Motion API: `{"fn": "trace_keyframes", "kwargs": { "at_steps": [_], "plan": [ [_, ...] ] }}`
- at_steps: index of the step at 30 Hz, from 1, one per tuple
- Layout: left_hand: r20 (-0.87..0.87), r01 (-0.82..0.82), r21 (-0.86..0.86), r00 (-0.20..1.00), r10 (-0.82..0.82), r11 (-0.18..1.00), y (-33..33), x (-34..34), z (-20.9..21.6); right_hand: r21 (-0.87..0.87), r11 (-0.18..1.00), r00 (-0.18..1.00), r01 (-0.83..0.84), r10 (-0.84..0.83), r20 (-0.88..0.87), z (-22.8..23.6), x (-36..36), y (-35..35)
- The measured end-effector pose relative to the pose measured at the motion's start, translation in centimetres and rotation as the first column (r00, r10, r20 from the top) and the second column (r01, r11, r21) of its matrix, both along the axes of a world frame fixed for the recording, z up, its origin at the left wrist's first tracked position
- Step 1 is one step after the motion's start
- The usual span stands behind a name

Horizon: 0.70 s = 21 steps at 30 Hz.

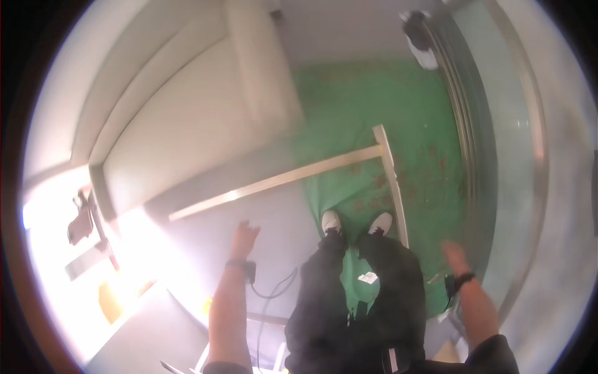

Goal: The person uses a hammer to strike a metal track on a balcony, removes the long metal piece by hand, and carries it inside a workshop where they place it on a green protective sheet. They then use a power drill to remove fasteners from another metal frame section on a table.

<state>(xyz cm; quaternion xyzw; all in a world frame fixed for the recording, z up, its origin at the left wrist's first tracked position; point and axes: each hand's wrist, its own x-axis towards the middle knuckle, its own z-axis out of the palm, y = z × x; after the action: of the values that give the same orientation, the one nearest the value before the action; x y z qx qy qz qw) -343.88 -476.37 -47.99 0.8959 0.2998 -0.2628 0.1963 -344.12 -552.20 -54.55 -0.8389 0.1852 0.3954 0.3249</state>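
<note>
My left hand hangs in the air near the left end of a long pale beam, apart from it. Its fingers are loosely spread, with nothing seen in them. My right hand is off to the right, over the green floor covering; blur hides how its fingers lie. The beam meets a shorter pale crosspiece at its right end, forming a T shape in front of my feet. Each wrist wears a dark band with a small box.
A large cream sofa fills the left. Metal-framed glass doors run along the right, with a black and white object beside their far end. A small white paper-like piece lies between my legs. Bright light washes out the far left.
</note>
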Motion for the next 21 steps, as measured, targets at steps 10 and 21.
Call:
{"fn": "trace_keyframes", "kwargs": {
  "at_steps": [10, 21],
  "plan": [
    [0.071, -0.809, 0.072, 0.587, 0.806, 0.583, -1.1, -45.9, 31.7, 0.220, 0.901, 0.869, -0.375, 0.424, -0.256, 29.1, 1.2, 3.2],
    [0.378, -0.993, 0.106, 0.093, 0.921, 0.056, -30.2, -66.4, 41.1, 0.028, 0.775, 0.754, -0.631, 0.622, -0.212, 31.4, 17.5, 34.5]
  ]
}}
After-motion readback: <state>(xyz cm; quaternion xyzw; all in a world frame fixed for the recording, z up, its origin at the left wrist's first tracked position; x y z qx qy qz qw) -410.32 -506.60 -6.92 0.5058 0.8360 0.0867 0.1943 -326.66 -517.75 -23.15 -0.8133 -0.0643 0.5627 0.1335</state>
